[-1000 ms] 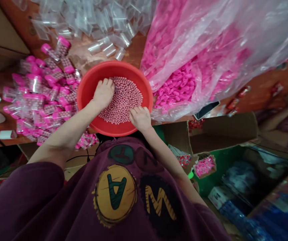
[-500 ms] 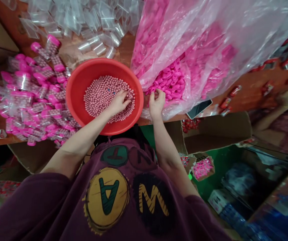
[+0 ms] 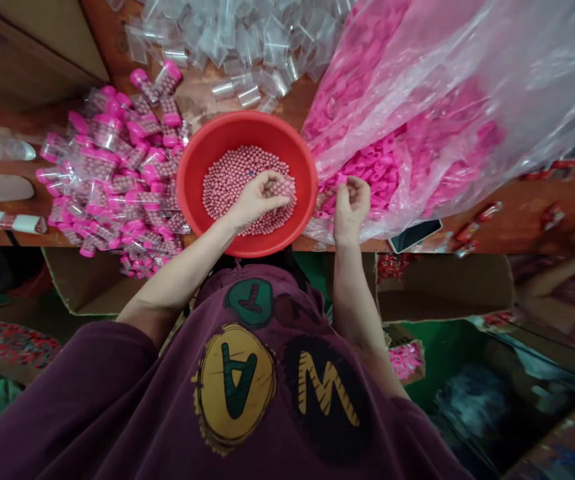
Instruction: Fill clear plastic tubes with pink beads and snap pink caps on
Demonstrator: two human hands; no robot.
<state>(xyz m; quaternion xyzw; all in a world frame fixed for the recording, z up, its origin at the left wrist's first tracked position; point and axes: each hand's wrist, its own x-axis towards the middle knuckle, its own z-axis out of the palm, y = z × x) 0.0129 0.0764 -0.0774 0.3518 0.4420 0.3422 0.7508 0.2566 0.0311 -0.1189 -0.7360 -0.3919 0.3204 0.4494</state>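
Note:
A red plastic basin [image 3: 187, 180] holds a heap of small pink beads [image 3: 232, 177] with a dark blue one among them. My left hand [image 3: 260, 200] is inside the basin, its fingers curled round a small clear bottle [image 3: 282, 187] that shows pink beads; the hand partly hides it. To the right of the basin, my right hand [image 3: 351, 203] pinches a small pink cap [image 3: 341, 180] between thumb and fingers. Just behind that hand, bright pink caps [image 3: 377, 163] spill from the mouth of a large clear plastic bag [image 3: 447, 120].
Filled bottles with pink caps [image 3: 117, 180] are piled left of the basin. Clear bottles without caps [image 3: 247, 40] lie at the back. A phone [image 3: 415, 235] rests on the table's front edge, and open cardboard boxes [image 3: 442, 293] stand below. Another person's arm [image 3: 562, 273] is at far right.
My left hand has lifted slightly from the beads, and the clear bottle now shows in its fingers. My right hand has drawn a pink cap slightly away from the heap. The view has shifted left.

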